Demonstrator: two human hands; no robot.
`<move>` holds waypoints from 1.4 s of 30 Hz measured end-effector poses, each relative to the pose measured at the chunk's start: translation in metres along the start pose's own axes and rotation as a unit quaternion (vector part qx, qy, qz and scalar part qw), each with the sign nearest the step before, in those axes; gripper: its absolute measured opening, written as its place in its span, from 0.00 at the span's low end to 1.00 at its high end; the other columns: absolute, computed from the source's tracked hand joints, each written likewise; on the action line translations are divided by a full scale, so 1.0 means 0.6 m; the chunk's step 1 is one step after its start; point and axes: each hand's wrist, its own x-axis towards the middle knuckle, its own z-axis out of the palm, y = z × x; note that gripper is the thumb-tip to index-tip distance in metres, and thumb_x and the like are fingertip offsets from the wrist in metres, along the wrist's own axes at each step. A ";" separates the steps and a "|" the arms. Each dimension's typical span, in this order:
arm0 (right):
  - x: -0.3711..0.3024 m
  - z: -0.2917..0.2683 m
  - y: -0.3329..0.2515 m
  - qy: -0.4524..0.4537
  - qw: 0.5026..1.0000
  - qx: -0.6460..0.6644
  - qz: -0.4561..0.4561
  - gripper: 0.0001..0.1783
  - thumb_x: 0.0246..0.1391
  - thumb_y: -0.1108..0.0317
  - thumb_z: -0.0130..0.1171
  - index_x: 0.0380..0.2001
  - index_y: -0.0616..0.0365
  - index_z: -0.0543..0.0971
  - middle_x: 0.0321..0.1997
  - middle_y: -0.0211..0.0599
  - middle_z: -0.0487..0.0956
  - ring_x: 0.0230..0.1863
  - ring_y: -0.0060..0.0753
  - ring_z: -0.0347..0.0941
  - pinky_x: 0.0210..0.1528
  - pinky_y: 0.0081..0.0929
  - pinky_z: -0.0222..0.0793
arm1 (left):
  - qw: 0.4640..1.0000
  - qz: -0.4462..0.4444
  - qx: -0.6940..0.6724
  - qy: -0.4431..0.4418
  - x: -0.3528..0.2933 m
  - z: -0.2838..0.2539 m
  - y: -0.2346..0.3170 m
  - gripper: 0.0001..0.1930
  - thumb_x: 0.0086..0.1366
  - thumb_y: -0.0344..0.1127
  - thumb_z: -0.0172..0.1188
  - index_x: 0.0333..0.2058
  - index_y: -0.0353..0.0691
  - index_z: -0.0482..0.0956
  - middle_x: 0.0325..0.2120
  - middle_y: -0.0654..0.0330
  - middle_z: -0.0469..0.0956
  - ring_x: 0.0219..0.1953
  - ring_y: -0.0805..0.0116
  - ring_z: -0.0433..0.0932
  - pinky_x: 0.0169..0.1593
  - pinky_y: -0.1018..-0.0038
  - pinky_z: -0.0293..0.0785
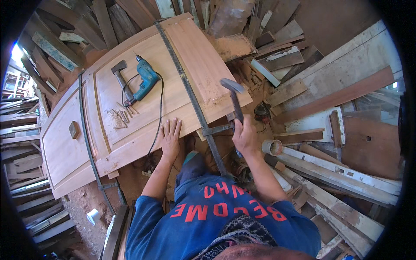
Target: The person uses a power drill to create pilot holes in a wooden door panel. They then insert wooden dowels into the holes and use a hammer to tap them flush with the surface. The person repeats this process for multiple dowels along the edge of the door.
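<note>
A pale wooden panelled door [141,116] lies flat in front of me. My left hand [170,135] rests on its near edge, fingers spread, holding nothing. My right hand [245,136] is wrapped round the handle of a hammer [235,97], whose metal head is raised near the door's right corner. Two long bar clamps cross the door: the right clamp [184,80] passes between my hands, and the left clamp [86,125] lies farther along. On the panel are a teal power drill [147,79] with a black cord, a hatchet [120,71] beside it, and several wooden pegs [121,116].
A small wooden block [74,129] sits on the door's left part. Stacked boards [47,173] stand at the left, and scrap planks [342,212] lie to my right. A sawdust-covered board [234,47] is beyond the door. A white cup [92,216] lies on the ground at lower left.
</note>
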 end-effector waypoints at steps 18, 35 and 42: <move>0.005 0.015 0.100 -0.155 0.958 -0.175 0.165 0.20 0.72 0.53 0.48 0.44 0.62 0.71 0.38 0.71 0.80 0.44 0.78 0.76 0.45 0.65 0.70 | 0.929 -0.146 -0.243 0.238 0.019 -0.074 -0.163 0.15 0.56 0.23 0.59 0.44 0.33 0.80 0.44 0.43 0.80 0.48 0.40 0.78 0.54 0.53 0.74; 0.004 0.014 0.130 -0.173 0.965 -0.081 0.181 0.22 0.72 0.53 0.49 0.44 0.66 0.74 0.41 0.70 0.78 0.48 0.77 0.73 0.47 0.57 0.69 | 0.774 -0.497 -0.374 0.120 0.034 -0.058 -0.477 0.26 0.63 0.31 0.66 0.59 0.33 0.78 0.43 0.50 0.86 0.45 0.59 0.84 0.50 0.67 0.79; -0.005 -0.019 0.124 -0.153 0.965 -0.052 0.208 0.24 0.72 0.51 0.49 0.48 0.65 0.75 0.43 0.70 0.79 0.49 0.76 0.74 0.49 0.56 0.70 | 0.582 -0.313 -0.743 0.105 0.149 -0.127 -0.303 0.14 0.73 0.27 0.58 0.55 0.37 0.80 0.41 0.60 0.84 0.41 0.73 0.81 0.45 0.80 0.78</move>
